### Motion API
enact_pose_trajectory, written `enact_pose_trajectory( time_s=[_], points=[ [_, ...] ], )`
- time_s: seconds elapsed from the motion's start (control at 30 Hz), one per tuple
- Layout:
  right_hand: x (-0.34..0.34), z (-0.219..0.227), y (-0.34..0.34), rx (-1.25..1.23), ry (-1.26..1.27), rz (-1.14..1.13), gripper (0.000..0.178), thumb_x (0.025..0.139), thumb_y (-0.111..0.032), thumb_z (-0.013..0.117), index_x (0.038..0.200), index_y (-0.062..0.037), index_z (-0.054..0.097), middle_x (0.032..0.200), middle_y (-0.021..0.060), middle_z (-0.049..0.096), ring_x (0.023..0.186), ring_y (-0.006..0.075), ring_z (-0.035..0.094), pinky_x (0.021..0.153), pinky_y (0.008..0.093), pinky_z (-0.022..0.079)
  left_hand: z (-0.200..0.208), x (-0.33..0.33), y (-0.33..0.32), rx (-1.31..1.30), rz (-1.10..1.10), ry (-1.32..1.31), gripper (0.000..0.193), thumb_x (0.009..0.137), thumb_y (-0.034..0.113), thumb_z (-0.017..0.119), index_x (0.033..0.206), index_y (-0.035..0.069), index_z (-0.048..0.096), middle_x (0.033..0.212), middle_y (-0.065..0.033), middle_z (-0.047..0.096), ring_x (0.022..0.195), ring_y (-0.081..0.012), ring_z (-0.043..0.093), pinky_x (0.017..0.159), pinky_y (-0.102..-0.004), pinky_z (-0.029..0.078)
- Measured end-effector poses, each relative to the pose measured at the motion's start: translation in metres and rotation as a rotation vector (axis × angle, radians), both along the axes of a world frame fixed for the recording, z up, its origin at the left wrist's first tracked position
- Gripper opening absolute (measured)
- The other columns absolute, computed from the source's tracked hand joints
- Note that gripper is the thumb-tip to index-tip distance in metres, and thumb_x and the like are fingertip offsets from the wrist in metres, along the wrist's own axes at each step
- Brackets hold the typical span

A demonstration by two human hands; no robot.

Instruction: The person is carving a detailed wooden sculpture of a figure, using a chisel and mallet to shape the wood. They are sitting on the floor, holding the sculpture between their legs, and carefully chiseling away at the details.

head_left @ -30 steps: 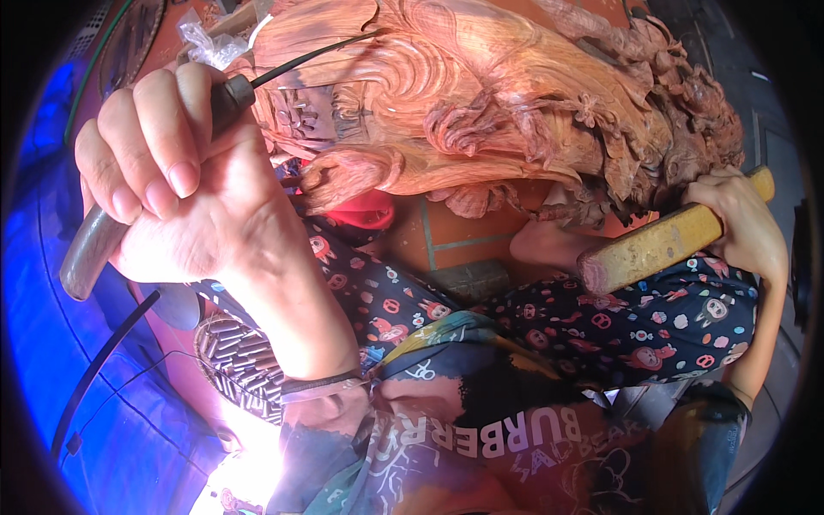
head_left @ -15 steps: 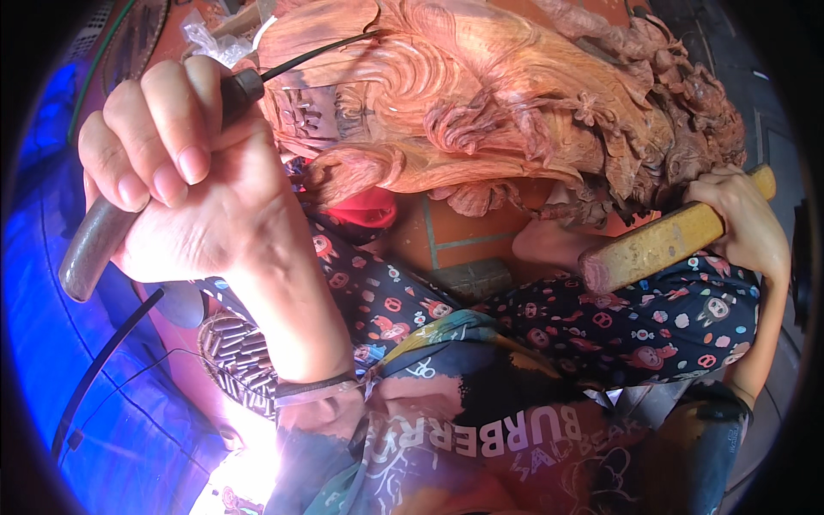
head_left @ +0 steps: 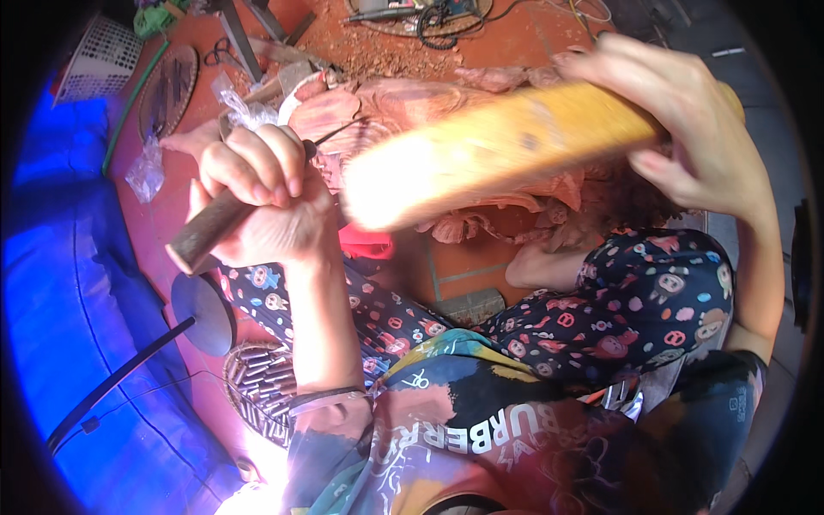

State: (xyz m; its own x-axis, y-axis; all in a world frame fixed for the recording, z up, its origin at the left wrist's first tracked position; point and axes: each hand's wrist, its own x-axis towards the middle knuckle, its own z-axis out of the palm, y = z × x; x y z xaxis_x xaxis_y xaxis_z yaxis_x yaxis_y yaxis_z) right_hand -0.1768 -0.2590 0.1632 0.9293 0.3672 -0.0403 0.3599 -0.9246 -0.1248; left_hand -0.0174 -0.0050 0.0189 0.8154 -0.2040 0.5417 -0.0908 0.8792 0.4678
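My left hand (head_left: 270, 202) is closed round the wooden handle of a carving chisel (head_left: 209, 232). The chisel's thin dark blade points up and right, over the left part of a reddish carved wood piece (head_left: 408, 99). In my right hand (head_left: 699, 129) is a yellow wooden mallet (head_left: 506, 146), raised and slanting across the carving, its bright end near my left wrist. Motion blurs the mallet, which hides much of the carving's middle. Swirls and flower shapes show around it.
A round basket (head_left: 230, 378) of several metal chisels stands by my left forearm, near a lamp (head_left: 204, 314). Blue sheeting (head_left: 51, 292) covers the left side. Wood chips (head_left: 386, 58), a plastic bag (head_left: 249, 110) and a white basket (head_left: 101, 56) lie beyond. A grey block (head_left: 472, 305) rests between my legs.
My right hand has lifted the mallet from beside my knee, up and left over the carving. My left hand with the chisel appears lower and further right; the view takes in more floor beyond.
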Motion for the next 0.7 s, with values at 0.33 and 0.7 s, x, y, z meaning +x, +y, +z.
enact_pose_trajectory(
  time_s=[0.33,0.7],
  points=[
    [0.007,0.021,0.064,-0.455,-0.932,0.153,0.056,0.066,-0.024,0.069,0.121,-0.0155,0.066,0.074,0.0006,0.054,0.055,0.0120,0.052,0.050,0.0240,0.045,0.010,-0.015,0.006,0.249,0.498,0.187,0.040,0.090,0.043,0.041,0.095,0.004,0.050,0.084,-0.0082,0.049,0.071,-0.0219,0.050,0.066,-0.0331,0.046],
    [-0.007,-0.004,0.045,-0.222,-0.805,0.093,0.057,0.066,-0.020,0.069,0.122,-0.0146,0.066,0.078,0.0024,0.055,0.059,0.0144,0.054,0.053,0.0253,0.046,0.022,-0.029,-0.036,0.012,0.345,0.659,0.056,0.089,0.053,0.031,0.059,0.010,0.049,0.044,-0.0012,0.033,0.036,-0.0144,0.031,0.039,-0.0247,0.029]
  ],
)
